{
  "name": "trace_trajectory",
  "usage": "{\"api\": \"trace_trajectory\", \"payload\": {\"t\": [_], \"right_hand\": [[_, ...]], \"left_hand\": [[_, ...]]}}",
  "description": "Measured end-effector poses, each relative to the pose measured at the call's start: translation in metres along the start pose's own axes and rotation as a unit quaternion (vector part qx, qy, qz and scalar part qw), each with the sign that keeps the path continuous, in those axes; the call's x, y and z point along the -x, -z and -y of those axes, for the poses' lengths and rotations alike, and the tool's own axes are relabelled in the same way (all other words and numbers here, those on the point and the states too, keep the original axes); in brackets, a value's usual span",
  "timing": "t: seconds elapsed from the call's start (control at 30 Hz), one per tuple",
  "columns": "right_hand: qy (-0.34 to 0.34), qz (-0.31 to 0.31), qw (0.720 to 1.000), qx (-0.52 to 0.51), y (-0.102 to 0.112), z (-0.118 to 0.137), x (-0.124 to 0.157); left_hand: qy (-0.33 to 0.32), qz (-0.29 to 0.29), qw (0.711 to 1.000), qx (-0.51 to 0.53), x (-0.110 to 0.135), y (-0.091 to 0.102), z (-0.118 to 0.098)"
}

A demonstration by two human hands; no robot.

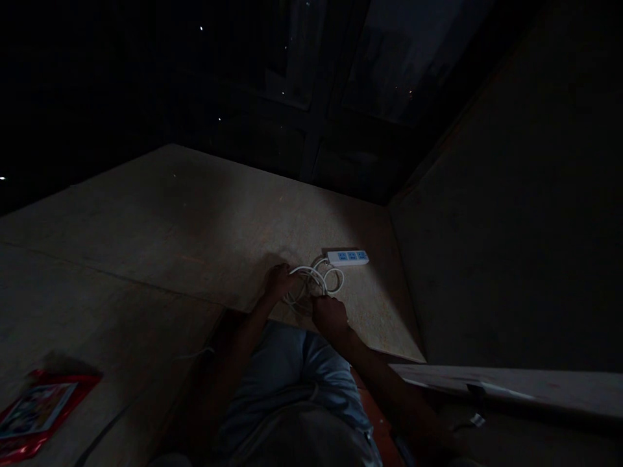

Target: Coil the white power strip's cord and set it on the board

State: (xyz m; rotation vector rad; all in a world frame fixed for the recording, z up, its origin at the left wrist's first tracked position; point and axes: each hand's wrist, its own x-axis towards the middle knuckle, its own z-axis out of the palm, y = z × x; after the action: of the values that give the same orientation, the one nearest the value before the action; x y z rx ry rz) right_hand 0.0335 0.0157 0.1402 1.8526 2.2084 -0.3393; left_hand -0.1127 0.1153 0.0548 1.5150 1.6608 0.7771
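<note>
A looped white power cord (311,271) runs between my two hands, just above the tabletop. My left hand (280,281) is closed around the loops on their left side. On the near right side of the coil, my right hand (330,314) makes a fist around the cord. Beyond my right hand lies a white power strip (347,258) with blue sockets, joined to the cord at its left end. Dim light hides the exact finger positions and the cord's plug.
The pale tabletop (233,214) reaches back to a dark window (311,117). A wall (496,259) borders it on the right. At the lower left lies a red packet (43,408), with a dark strap or cable (104,431) near it.
</note>
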Motion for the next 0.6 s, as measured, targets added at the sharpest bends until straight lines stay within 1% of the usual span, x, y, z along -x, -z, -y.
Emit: {"api": "trace_trajectory", "payload": {"t": [0.07,0.13,0.3,0.37,0.43,0.5,0.53,0.6], "right_hand": [[-0.003,0.006,1.0,-0.004,0.001,0.0,0.003],[-0.006,-0.001,1.0,-0.015,0.0,0.0,0.004],[-0.011,-0.035,0.998,-0.049,-0.008,-0.005,0.001],[-0.007,-0.065,0.994,-0.09,-0.014,-0.01,0.001],[-0.005,-0.12,0.981,-0.153,-0.021,-0.015,0.002],[-0.007,-0.18,0.959,-0.218,-0.029,-0.02,0.002],[-0.008,-0.203,0.947,-0.248,-0.033,-0.022,0.002],[-0.004,-0.236,0.924,-0.301,-0.04,-0.023,0.0]], "left_hand": [[0.032,0.021,0.999,0.033,-0.003,0.001,0.003],[0.048,0.042,0.996,0.058,-0.005,0.001,0.006],[0.057,0.081,0.988,0.122,-0.002,0.002,0.007],[0.054,0.087,0.983,0.149,0.003,0.004,0.004],[0.044,0.093,0.975,0.198,0.012,0.008,-0.001],[0.038,0.101,0.963,0.248,0.024,0.015,-0.007],[0.035,0.106,0.958,0.264,0.03,0.019,-0.01],[0.023,0.114,0.958,0.262,0.04,0.026,-0.013]]}}
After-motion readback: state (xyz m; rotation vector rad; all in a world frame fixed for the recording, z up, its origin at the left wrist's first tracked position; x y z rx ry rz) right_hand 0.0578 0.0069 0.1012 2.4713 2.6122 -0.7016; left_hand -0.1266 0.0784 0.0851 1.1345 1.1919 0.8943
